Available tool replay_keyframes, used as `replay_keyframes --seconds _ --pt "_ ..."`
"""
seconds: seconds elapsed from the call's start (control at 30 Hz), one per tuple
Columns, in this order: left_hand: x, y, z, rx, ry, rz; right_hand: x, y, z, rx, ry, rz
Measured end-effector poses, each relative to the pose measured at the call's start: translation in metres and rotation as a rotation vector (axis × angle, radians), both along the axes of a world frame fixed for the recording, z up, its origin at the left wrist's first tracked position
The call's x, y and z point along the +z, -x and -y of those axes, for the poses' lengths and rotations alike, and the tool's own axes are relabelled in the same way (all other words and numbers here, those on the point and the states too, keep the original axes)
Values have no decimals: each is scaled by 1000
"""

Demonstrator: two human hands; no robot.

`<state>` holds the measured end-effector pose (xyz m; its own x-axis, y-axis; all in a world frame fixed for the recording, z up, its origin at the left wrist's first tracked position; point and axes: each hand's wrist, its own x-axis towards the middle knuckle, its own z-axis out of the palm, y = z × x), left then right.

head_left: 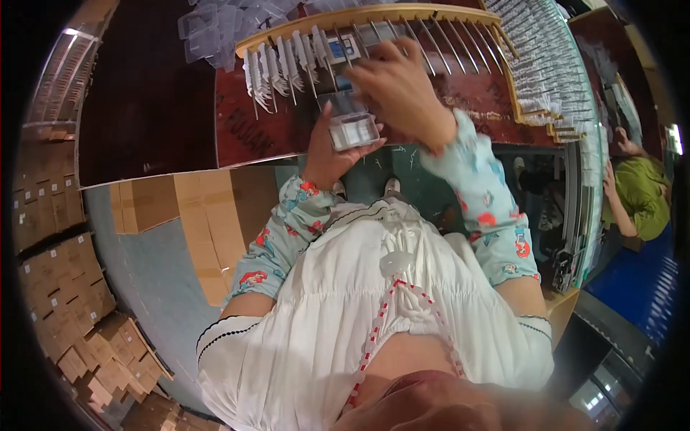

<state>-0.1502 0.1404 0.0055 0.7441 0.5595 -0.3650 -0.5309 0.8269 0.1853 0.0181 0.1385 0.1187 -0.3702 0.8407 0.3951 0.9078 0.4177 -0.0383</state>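
My left hand (332,147) holds a small clear plastic box (353,132) just over the table's front edge. White contents show inside it, and a transparent flap, seemingly its lid, stands up at the far side. My right hand (394,82) is above the table, to the right of and beyond the box, its fingers bent and smeared by motion. Whether it holds anything does not show. Beyond it is a yellowish rack (374,14) with a row of thin metal rods. Bunches of small white pieces (291,63) hang on the leftmost rods. The rods near my right hand look bare.
Several clear plastic boxes (215,29) are heaped at the far left of the dark red table (144,108). Dense rows of white pieces (543,65) fill a rack at right. Cardboard cartons (208,230) stand on the floor at left. A person in green (640,197) works at far right.
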Motion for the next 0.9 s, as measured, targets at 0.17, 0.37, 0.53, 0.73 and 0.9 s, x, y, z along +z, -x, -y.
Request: replay_keyframes --seconds 0.17,0.37,0.53,0.73,0.9 --pt "18 -24 2 -171 -23 110 -63 6 85 -189 158 -1279" --pt "7 -50 11 -156 -7 62 -79 -16 107 -250 75 -329" --pt "20 -74 30 -411 -72 -100 -89 -42 117 -414 121 -1624" --pt "15 -106 36 -518 285 97 -69 -74 167 -176 272 -1406" --pt "45 -138 66 -361 -680 -148 -71 -100 187 -406 135 -1813"
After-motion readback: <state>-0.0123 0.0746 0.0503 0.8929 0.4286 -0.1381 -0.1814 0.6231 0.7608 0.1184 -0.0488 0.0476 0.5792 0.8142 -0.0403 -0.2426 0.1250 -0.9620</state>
